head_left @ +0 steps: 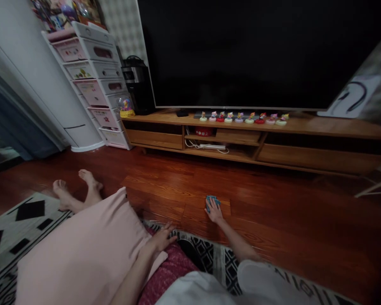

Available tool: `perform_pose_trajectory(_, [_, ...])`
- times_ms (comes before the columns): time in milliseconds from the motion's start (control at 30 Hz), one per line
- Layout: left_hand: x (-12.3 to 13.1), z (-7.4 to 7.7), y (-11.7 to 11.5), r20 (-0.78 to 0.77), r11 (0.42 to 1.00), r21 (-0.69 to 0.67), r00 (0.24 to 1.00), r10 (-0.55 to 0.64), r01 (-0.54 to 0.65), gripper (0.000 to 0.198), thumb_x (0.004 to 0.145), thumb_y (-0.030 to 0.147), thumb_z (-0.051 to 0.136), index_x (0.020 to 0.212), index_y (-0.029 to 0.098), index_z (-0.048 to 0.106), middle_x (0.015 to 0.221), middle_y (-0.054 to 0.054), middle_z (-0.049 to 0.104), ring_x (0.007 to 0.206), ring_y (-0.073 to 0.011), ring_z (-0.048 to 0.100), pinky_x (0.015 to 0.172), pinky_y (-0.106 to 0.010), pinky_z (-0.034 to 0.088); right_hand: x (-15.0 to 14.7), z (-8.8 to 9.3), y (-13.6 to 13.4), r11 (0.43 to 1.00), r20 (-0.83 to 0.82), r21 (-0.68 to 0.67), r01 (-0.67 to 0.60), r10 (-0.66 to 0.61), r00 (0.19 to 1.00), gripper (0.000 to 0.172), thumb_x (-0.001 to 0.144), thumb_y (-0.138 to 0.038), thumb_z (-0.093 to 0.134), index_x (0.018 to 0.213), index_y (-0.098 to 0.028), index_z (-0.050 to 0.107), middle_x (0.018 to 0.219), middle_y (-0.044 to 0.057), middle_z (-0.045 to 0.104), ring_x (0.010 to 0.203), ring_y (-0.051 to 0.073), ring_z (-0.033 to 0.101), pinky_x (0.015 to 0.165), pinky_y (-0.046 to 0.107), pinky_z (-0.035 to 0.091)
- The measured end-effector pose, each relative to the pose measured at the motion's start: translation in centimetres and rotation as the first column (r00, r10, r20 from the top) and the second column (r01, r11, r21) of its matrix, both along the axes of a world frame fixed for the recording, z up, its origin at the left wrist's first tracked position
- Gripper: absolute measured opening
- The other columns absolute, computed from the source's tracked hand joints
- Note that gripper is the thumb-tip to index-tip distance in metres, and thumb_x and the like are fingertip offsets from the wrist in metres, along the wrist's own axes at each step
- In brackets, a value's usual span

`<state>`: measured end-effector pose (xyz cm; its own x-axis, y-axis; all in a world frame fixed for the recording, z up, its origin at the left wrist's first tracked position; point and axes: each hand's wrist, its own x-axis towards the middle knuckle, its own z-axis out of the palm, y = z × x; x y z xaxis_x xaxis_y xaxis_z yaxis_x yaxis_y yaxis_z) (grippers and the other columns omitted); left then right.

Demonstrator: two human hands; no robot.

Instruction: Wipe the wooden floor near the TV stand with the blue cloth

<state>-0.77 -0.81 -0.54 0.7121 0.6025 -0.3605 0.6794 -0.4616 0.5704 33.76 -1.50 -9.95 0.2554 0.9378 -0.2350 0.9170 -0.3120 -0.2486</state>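
My right hand (213, 210) reaches forward to the wooden floor. Its fingers are spread and lie flat over a small, flat blue thing (208, 198); most of that is hidden under the hand, and I cannot tell what kind it is. Nearer to me, my left hand (164, 238) rests palm down on dark red patterned fabric (179, 260) over my lap, its fingers stretched out and holding nothing. The left forearm lies along the edge of a large pink pillow (79, 245).
Bare feet (90, 180) extend past the pillow at left. A patterned rug (206, 250) lies beneath me. Ahead stands a low wooden TV cabinet (158, 140) with several small figurines (240, 117) and a large television (235, 51). A drawer tower (95, 80) stands at left.
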Motion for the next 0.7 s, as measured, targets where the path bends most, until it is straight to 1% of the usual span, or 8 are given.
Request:
perform_pose_trajectory(67, [0.0,-0.2,0.0,0.006,1.0,-0.002,1.0,0.0,0.0,0.059,0.091,0.049,0.051,0.142,0.021,0.046,0.155,-0.008,0.036,0.145,-0.0273,0.027,0.118,-0.038,0.024,-1.0,-1.6,-2.9,0.999,-0.004,0.029,-0.046,0.046,0.999,0.059,0.099,-0.043,0.031,0.155,-0.027,0.019,0.163,0.004,0.011,0.149,0.021,0.007,0.118,0.048,0.011])
perform_pose_trajectory(200, [0.0,-0.4,-0.1,-0.001,1.0,-0.008,1.0,-0.003,0.003,0.059,0.091,0.049,0.05,0.143,0.021,0.046,0.155,-0.009,0.038,0.145,-0.0269,0.025,0.119,-0.039,0.021,-5.3,-4.7,-8.7,0.975,-0.055,0.101,-0.196,0.202,0.978,0.059,0.098,-0.048,0.033,0.154,-0.034,0.019,0.163,-0.001,0.011,0.149,0.02,0.005,0.118,0.048,0.011])
perform_pose_trajectory(267, [-0.1,-0.3,-0.1,-0.018,1.0,-0.016,1.0,-0.007,0.007,0.059,0.091,0.049,0.05,0.143,0.021,0.045,0.154,-0.009,0.039,0.145,-0.0268,0.026,0.119,-0.039,0.021,-7.1,-5.4,-10.1,0.961,-0.077,0.119,-0.25,0.26,0.963,0.061,0.097,-0.048,0.036,0.154,-0.036,0.017,0.163,-0.002,0.009,0.149,0.02,0.004,0.119,0.047,0.01])
perform_pose_trajectory(300, [-0.1,-0.3,-0.1,-0.02,1.0,-0.02,1.0,-0.007,0.006,0.06,0.091,0.05,0.05,0.144,0.021,0.044,0.154,-0.008,0.039,0.145,-0.0266,0.027,0.119,-0.039,0.021,-7.7,-5.4,-10.2,0.956,-0.084,0.122,-0.265,0.276,0.958,0.062,0.096,-0.047,0.037,0.154,-0.036,0.016,0.163,-0.002,0.008,0.149,0.02,0.003,0.119,0.047,0.009])
perform_pose_trajectory(367, [-0.1,-0.1,-0.1,-0.014,1.0,-0.028,1.0,-0.01,0.009,0.059,0.092,0.051,0.049,0.144,0.023,0.044,0.154,-0.007,0.039,0.144,-0.0261,0.028,0.119,-0.038,0.023,-8.0,-4.8,-8.9,0.955,-0.085,0.123,-0.269,0.281,0.956,0.063,0.096,-0.044,0.038,0.154,-0.036,0.016,0.163,-0.002,0.008,0.149,0.019,0.004,0.119,0.046,0.008])
perform_pose_trajectory(433, [-0.1,-0.1,-0.1,-0.004,0.999,-0.031,1.0,-0.01,0.009,0.059,0.092,0.052,0.049,0.144,0.025,0.044,0.154,-0.007,0.039,0.144,-0.0258,0.029,0.119,-0.037,0.023,-7.2,-3.5,-6.1,0.964,-0.069,0.118,-0.239,0.248,0.966,0.061,0.096,-0.042,0.037,0.154,-0.034,0.019,0.163,-0.001,0.009,0.149,0.019,0.005,0.119,0.045,0.008])
perform_pose_trajectory(600, [0.0,0.0,0.0,0.016,0.999,-0.031,1.0,0.006,-0.006,0.059,0.09,0.051,0.051,0.143,0.024,0.047,0.153,-0.007,0.041,0.144,-0.0271,0.028,0.119,-0.038,0.023,-4.3,0.0,2.0,0.999,-0.024,0.041,-0.032,0.033,0.999,0.061,0.098,-0.04,0.031,0.155,-0.026,0.016,0.163,0.005,0.007,0.149,0.02,0.004,0.118,0.045,0.008])
perform_pose_trajectory(700, [0.1,0.0,0.0,0.029,1.0,-0.025,1.0,0.005,-0.004,0.06,0.09,0.053,0.052,0.142,0.024,0.048,0.153,-0.008,0.04,0.144,-0.0277,0.028,0.119,-0.038,0.023,-4.2,0.8,4.0,1.0,-0.029,0.009,0.011,-0.011,1.0,0.062,0.098,-0.04,0.03,0.156,-0.024,0.014,0.163,0.007,0.004,0.149,0.021,0.001,0.118,0.047,0.008])
